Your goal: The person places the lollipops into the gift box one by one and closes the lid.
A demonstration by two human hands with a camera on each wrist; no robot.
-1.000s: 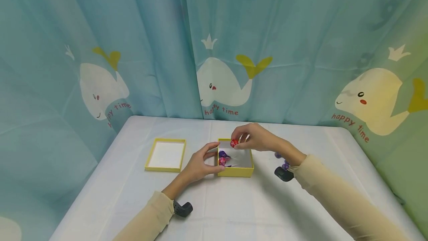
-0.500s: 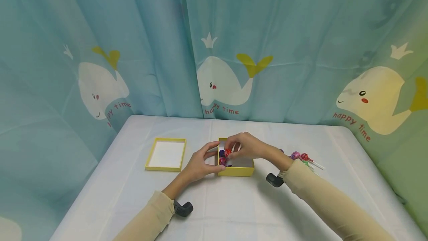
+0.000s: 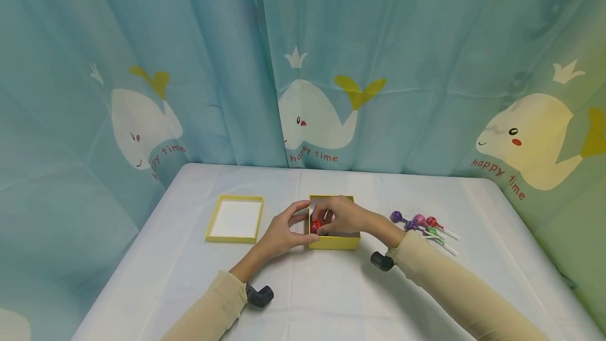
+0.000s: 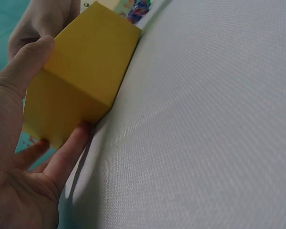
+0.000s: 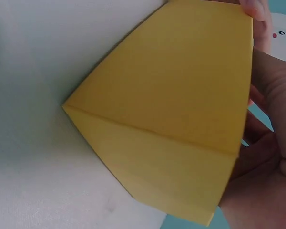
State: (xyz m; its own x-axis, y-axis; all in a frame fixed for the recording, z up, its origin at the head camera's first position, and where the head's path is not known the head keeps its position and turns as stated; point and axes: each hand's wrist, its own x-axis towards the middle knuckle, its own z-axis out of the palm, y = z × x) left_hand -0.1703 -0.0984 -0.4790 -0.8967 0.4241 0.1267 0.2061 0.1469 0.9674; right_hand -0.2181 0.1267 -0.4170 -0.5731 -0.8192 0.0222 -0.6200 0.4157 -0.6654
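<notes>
A yellow box (image 3: 333, 243) with a pale inside sits uncovered on the table. My left hand (image 3: 281, 233) holds its left side, thumb at the near corner and fingers along the left wall; the left wrist view shows the thumb (image 4: 35, 52) at the box's upper edge. Inside the box, my right hand (image 3: 347, 214) pinches a red-wrapped lollipop (image 3: 316, 225) close to the left wall. The fingers largely cover the other lollipops there. From the right wrist, the box wall (image 5: 171, 81) hides the right fingertips and the lollipop.
To the left lies a shallow yellow lid (image 3: 235, 218), white inside facing up. Several lollipops (image 3: 420, 220) in purple, pink, red and green wrappers lie in a loose group right of the box, near my right forearm. A whale-print curtain (image 3: 227, 67) hangs behind the table (image 3: 303, 299).
My right hand has carried the red lollipop down and left into the box, toward its near left part. The forearm's shift has uncovered the lollipops on the right. My left hand stays put.
</notes>
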